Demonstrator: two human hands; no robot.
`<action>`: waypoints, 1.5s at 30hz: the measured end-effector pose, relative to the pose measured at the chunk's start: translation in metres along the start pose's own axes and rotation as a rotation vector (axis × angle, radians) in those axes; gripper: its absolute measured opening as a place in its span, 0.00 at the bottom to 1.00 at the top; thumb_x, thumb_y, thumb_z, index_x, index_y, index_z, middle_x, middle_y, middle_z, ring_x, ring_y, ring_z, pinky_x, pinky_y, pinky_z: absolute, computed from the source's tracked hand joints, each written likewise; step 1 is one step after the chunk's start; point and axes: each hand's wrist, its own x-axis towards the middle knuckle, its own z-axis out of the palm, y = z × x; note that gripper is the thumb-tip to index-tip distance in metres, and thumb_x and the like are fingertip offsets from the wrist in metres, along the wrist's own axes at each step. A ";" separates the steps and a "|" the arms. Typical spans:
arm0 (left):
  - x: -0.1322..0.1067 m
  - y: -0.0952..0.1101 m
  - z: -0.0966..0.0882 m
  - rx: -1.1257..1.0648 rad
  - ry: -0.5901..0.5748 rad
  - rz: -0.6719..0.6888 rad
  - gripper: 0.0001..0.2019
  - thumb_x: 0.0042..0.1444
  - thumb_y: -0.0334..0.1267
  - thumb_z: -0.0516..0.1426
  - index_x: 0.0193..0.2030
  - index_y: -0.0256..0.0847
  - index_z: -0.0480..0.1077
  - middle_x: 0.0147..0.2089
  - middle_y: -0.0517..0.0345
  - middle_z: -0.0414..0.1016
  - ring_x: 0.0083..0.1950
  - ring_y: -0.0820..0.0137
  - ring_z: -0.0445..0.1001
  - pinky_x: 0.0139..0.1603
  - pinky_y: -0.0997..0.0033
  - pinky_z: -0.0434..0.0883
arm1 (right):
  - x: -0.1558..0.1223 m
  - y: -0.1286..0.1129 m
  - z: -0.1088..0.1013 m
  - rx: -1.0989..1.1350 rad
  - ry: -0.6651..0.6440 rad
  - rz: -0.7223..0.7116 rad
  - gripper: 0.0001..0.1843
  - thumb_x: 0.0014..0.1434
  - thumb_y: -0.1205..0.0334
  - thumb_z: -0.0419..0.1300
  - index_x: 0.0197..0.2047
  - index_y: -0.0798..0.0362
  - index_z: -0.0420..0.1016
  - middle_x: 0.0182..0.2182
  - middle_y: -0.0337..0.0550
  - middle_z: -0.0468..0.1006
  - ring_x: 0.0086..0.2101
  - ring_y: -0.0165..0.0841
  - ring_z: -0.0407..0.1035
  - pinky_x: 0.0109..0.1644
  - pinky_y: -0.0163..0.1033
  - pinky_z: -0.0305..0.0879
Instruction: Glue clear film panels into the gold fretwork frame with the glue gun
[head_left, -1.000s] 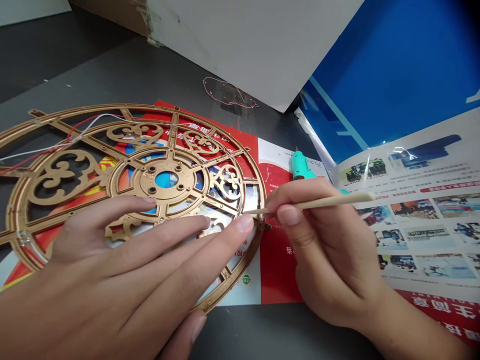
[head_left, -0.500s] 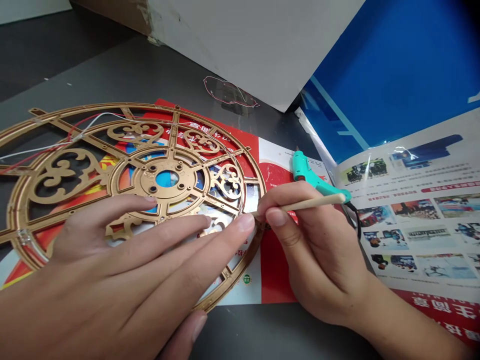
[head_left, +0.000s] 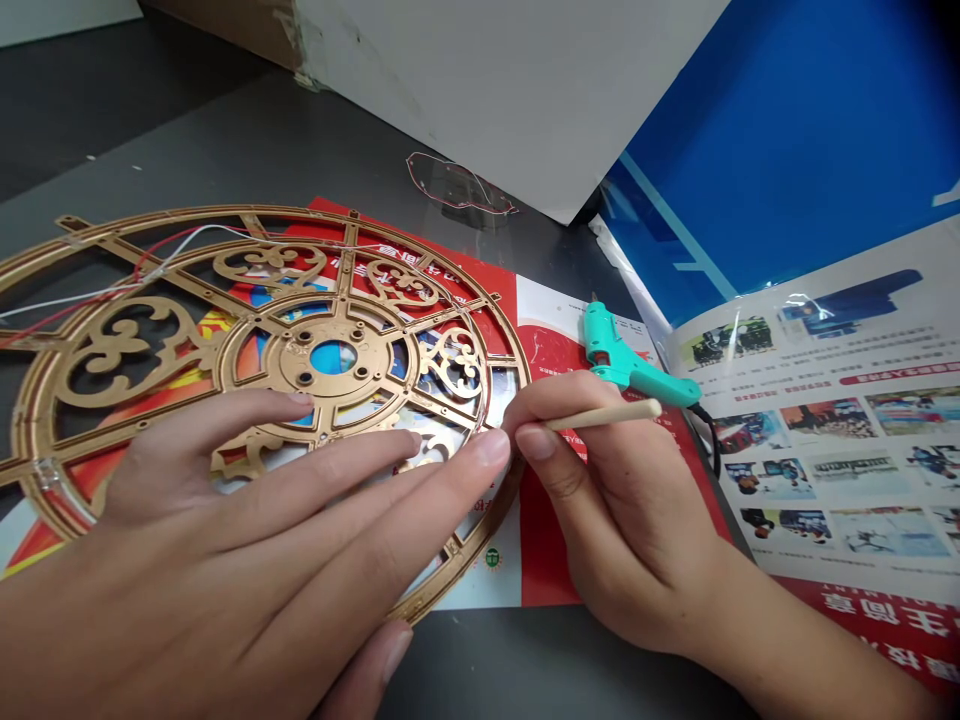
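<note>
A gold openwork ring frame (head_left: pixel 349 345) with spokes and scroll ornaments lies flat over printed sheets. Across its near side, my left hand (head_left: pixel 277 540) is spread, fingers stretched out and resting on the frame. My right hand (head_left: pixel 637 500) pinches a thin pale wooden stick (head_left: pixel 607 413) between thumb and forefinger. The stick's far end is hidden behind the fingers, close to my left fingertip at the frame's right rim. Red and white wires (head_left: pixel 169 258) run along the frame's channel and off to the left.
A teal glue gun (head_left: pixel 626 355) lies beyond my right hand, its cord curving toward the right. Thin looped wire (head_left: pixel 457 185) rests on the dark table near a large white box (head_left: pixel 480 80). Printed leaflets (head_left: pixel 832 440) and a blue panel (head_left: pixel 810 150) are at the right.
My right hand and the wooden stick have shifted slightly left, toward my left fingertip. My left hand and the frame stay nearly where they were.
</note>
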 end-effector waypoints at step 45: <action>-0.036 0.016 0.036 0.085 0.030 0.106 0.42 0.65 0.59 0.66 0.88 0.80 0.76 0.59 0.65 0.95 0.92 0.43 0.78 0.99 0.29 0.74 | -0.002 -0.001 -0.001 -0.013 -0.108 -0.099 0.16 0.77 0.76 0.64 0.55 0.42 0.73 0.43 0.39 0.93 0.38 0.41 0.87 0.45 0.52 0.74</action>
